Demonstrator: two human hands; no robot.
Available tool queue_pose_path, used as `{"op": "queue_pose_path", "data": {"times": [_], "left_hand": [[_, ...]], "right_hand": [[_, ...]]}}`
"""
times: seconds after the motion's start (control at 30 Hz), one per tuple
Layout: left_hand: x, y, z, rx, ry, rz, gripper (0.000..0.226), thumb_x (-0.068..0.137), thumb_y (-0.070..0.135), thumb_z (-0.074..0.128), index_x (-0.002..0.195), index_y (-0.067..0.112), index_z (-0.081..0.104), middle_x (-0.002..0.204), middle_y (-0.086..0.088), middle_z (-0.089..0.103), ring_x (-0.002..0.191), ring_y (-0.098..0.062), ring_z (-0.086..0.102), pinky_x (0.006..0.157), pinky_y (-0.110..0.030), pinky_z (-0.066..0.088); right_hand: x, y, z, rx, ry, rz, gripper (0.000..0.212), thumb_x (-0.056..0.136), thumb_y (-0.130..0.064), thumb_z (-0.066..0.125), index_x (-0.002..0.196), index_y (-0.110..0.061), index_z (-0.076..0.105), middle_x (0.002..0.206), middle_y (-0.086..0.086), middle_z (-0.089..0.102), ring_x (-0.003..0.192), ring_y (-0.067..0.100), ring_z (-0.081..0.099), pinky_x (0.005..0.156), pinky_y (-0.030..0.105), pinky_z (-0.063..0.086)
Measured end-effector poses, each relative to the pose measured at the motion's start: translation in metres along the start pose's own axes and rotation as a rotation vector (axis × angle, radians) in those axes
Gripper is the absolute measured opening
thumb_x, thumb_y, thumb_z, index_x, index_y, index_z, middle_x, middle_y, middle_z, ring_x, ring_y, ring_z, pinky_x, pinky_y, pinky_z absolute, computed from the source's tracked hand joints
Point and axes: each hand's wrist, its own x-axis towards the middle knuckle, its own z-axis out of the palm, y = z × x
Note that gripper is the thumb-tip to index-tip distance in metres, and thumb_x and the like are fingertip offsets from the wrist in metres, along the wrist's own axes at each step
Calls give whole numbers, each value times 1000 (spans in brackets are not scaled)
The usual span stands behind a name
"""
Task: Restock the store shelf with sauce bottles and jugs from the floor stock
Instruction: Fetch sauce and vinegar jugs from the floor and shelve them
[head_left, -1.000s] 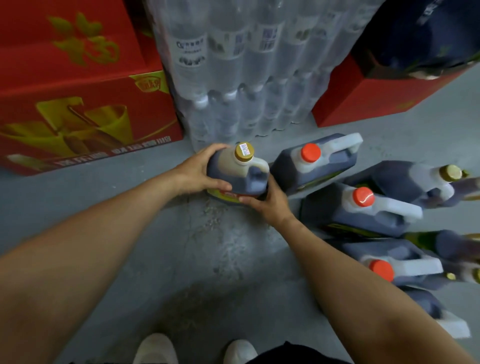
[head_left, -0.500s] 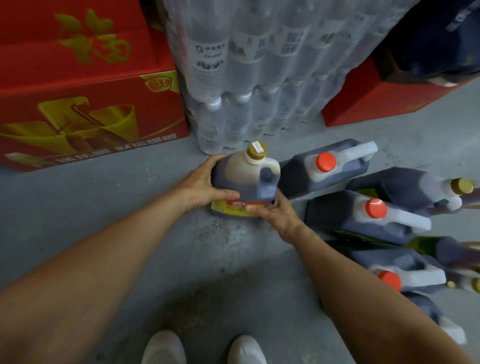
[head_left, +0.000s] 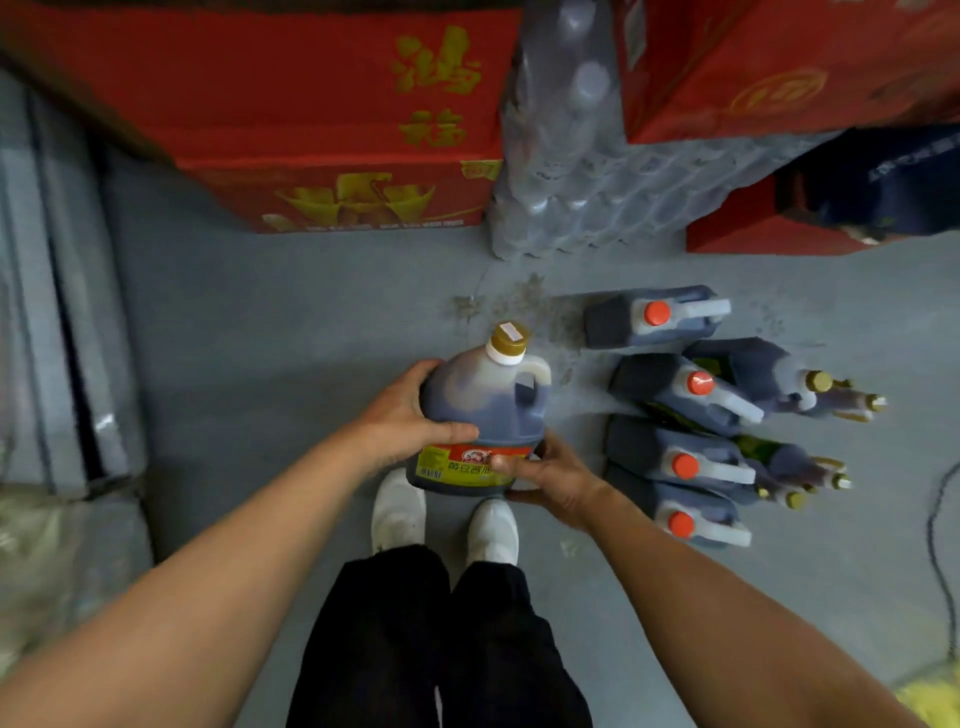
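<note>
A dark sauce jug (head_left: 485, 410) with a gold cap and a yellow-red label hangs above the floor in front of me. My left hand (head_left: 402, 421) grips its left side, thumb across the front. My right hand (head_left: 550, 478) holds its lower right corner, fingers curled under the base. Several more dark jugs with red caps (head_left: 675, 387) stand on the grey floor to the right, with several gold-capped bottles (head_left: 810, 384) beside them.
Red cartons (head_left: 337, 119) and a shrink-wrapped pack of water bottles (head_left: 566, 171) stand at the back. Another red box (head_left: 737, 228) sits at the back right. Wrapped grey packs (head_left: 57, 312) line the left. My white shoes (head_left: 400, 512) are below the jug. A cable (head_left: 935, 545) lies far right.
Both hands have lifted the gold-capped jug off the floor and brought it toward me. The view has pulled back and risen, so my legs and shoes now show.
</note>
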Motion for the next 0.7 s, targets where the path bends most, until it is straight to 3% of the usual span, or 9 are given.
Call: {"op": "queue_pose_path", "data": {"times": [0.07,0.2,0.3,0.43,0.53,0.6,0.7], "left_hand": [[-41,17,-14,-29,35,2,95,45,44,90,129,30,48,120,10,63,110,-8,61,86,-17,48],[-126,60,-53,-61,119,22,90,42,50,87,122,35,50,113,17,64,102,4,61,83,-13,49],[-192,92,-86,-104,221,21,93,40,59,87,123,38,51,115,16,67,105,-5,64,93,-33,53],[-286,143,-131,-164,388,39,81,46,59,87,117,43,52,108,21,66,97,-3,66,72,-29,52],[-348,179,-170,-166,539,93,65,68,39,89,115,39,46,100,27,56,87,11,55,69,-22,51],[-388,199,-198,-194,605,113,67,67,40,89,116,40,43,101,23,58,89,3,60,76,-33,57],[-450,228,-238,-198,680,168,83,45,61,88,116,43,47,109,15,68,96,-12,69,83,-45,59]], "right_hand": [[-37,-16,18,-40,-31,15,81,62,-26,90,135,-26,53,129,-1,64,113,22,66,90,46,59],[-106,-58,61,-140,-77,-5,73,68,-31,91,131,-33,54,130,-5,65,114,19,66,94,49,57],[-162,-102,102,-206,-115,-49,65,75,-30,87,131,-33,54,126,-5,66,114,18,64,88,44,57],[-238,-163,162,-326,-217,-133,62,73,-35,86,126,-36,55,119,-13,68,102,9,68,84,38,56],[-284,-205,211,-423,-276,-227,62,76,-32,87,129,-36,55,122,-11,68,102,13,69,80,37,55],[-315,-232,246,-479,-306,-305,59,79,-29,86,129,-36,56,124,-8,68,103,16,70,78,36,56],[-359,-271,299,-539,-352,-424,55,81,-24,83,129,-32,56,120,-2,72,103,21,71,78,37,56]]}}
